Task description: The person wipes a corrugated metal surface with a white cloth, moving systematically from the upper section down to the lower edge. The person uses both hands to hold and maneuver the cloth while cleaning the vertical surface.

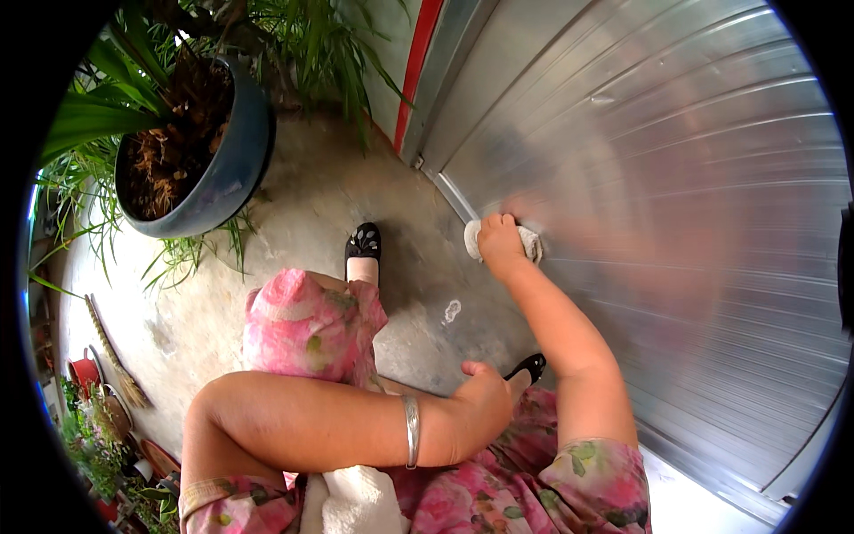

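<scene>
My right hand (502, 238) is closed round a bunched white cloth (531, 244) and presses it to the low edge of a ribbed, shiny metal door (658, 231). Parts of the cloth stick out on both sides of the fingers. Across my lap lies my left forearm, with a silver bracelet (411, 431) at the wrist. My left hand (485, 400) rests by my right knee; its thumb shows, but the other fingers are hidden. A thick white towel (353, 500) lies on my lap below the left forearm, over pink flowered clothing.
A large blue pot (253, 133) with a leafy plant stands at the upper left. A red strip (418, 71) edges the door frame. On the concrete floor (302, 205) are my black shoes and a pale mark. A straw broom (120, 356) and smaller pots lie far left.
</scene>
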`<action>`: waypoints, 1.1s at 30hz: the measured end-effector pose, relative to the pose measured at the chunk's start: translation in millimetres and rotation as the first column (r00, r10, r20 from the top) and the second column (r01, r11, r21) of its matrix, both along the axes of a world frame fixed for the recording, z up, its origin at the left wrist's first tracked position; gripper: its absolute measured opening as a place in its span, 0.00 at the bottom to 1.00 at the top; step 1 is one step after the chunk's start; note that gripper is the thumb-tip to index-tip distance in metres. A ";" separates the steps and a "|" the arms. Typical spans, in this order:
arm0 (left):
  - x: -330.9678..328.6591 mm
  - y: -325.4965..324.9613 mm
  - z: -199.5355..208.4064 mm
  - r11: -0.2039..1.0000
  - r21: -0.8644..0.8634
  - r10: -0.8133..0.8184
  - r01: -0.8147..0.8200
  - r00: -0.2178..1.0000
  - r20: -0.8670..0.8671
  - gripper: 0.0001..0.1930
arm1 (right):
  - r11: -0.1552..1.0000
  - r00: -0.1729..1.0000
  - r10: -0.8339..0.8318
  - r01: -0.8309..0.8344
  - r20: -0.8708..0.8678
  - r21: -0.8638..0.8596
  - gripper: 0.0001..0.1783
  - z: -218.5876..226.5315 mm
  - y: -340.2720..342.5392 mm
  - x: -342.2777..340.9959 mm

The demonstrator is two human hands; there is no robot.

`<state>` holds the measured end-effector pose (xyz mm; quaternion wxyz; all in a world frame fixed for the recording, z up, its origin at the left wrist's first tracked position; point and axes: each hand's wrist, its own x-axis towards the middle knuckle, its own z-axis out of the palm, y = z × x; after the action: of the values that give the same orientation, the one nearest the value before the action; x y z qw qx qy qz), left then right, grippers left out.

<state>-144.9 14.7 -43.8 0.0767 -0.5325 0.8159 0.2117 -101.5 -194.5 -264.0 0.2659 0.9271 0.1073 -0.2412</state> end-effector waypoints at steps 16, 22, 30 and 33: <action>2.2 -16.4 -8.4 0.990 0.134 0.044 -0.035 0.997 -0.061 0.12 | 0.995 0.994 -0.100 0.100 0.040 0.000 0.17 59.2 -21.1 -105.5; 5.3 -31.7 -20.7 0.992 0.072 0.106 -0.107 0.994 0.023 0.09 | 0.989 0.887 -0.143 0.148 0.439 0.022 0.27 197.3 -24.0 -145.3; 2.3 -35.0 -34.2 0.973 0.145 0.163 -0.178 0.980 0.110 0.10 | 0.993 0.243 0.036 0.098 0.969 -0.061 0.36 429.3 -28.3 -173.4; -0.4 -38.6 -38.9 0.983 0.135 0.106 -0.127 0.983 0.149 0.10 | 0.997 0.092 -0.007 0.077 0.996 0.000 0.33 450.8 -21.6 -176.5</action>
<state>-145.3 -23.9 -82.7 0.1601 -0.5862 0.7584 0.2358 -278.0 -216.1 186.8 0.2859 0.8431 -0.1323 0.4359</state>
